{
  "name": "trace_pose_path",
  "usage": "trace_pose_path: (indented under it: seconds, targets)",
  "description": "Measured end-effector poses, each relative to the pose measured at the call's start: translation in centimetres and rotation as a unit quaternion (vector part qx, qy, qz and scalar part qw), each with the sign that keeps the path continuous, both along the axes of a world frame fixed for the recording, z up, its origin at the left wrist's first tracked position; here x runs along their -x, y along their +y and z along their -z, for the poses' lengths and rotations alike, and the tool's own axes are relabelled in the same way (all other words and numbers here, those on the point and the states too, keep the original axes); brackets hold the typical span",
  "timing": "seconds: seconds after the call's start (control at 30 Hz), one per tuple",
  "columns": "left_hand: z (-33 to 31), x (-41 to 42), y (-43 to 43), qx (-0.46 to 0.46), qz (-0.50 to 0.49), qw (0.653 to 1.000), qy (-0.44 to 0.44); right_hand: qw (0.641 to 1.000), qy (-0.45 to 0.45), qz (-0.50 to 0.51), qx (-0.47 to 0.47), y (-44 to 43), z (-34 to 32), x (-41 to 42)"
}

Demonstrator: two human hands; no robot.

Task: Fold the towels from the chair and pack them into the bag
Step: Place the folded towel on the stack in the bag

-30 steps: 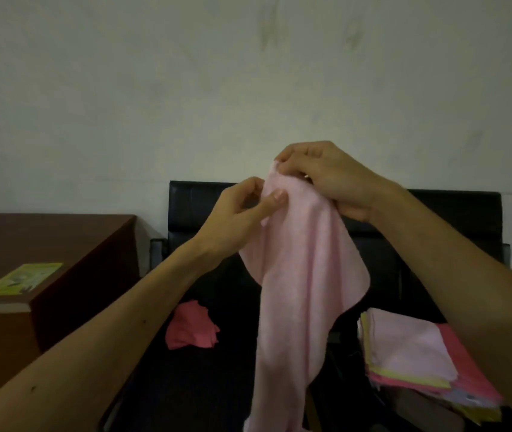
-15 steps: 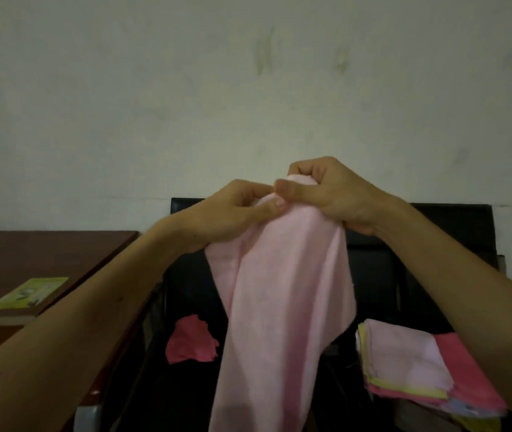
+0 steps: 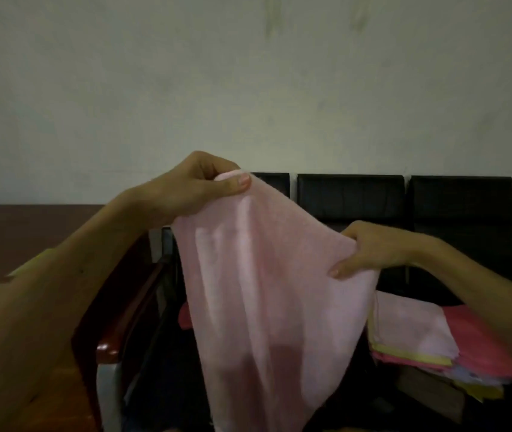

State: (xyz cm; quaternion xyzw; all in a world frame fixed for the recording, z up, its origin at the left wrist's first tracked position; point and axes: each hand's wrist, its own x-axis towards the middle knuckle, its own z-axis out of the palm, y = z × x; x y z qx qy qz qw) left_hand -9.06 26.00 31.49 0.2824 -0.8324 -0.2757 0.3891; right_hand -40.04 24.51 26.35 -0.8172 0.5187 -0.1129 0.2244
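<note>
Left hand [image 3: 198,188], right hand [image 3: 376,251]: fingers pinching one pink towel [image 3: 264,291]; one folded stack [image 3: 413,335] nearby.

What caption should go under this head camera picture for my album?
Left hand and right hand hold up a pink towel before black chairs, folded towels stacked beside.

Both bare forearms reach forward: the left hand [image 3: 198,185], held higher, pinches a corner of the pink towel [image 3: 264,291] under its thumb; the right hand [image 3: 373,249], lower and apart, pinches the opposite edge.
</note>
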Motion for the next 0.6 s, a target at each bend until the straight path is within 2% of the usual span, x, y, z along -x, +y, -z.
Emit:
trace_pose_path:
  seconds: [0.03, 0.1, 0.2, 0.33, 0.4, 0.47, 0.6]
  targets:
    - [0.4, -0.5, -0.3, -0.012, 0.000, 1.000, -0.011, 1.000, -0.024, 0.012, 0.008, 0.0, -0.4, 0.8]
    - [1.2, -1.6, -1.1, -0.027, -0.005, 0.999, -0.037, 0.991, -0.127, 0.037, 0.008, 0.3, -1.7, 2.2]
    - [2.3, -3.1, -2.0, -0.053, -0.011, 0.994, -0.098, 0.949, -0.314, 0.015, 0.001, 0.7, -3.3, 3.1]
    - [3.7, -4.2, -2.8, -0.101, -0.060, 0.976, -0.182, 0.916, -0.401, -0.011, -0.007, 0.7, -3.2, 3.0]
    - [4.6, -5.3, -3.2, -0.118, -0.088, 0.968, -0.204, 0.916, -0.401, 0.015, -0.014, 0.7, -2.3, 2.7]
    - [6.0, -6.4, -3.6, -0.126, -0.097, 0.969, -0.188, 0.931, -0.362, 0.052, 0.010, 0.4, -0.9, 2.7]
    - [10.1, -7.3, -3.6, -0.196, -0.095, 0.976, -0.001, 0.978, -0.146, 0.107, 0.107, -1.0, 3.5, 2.3]
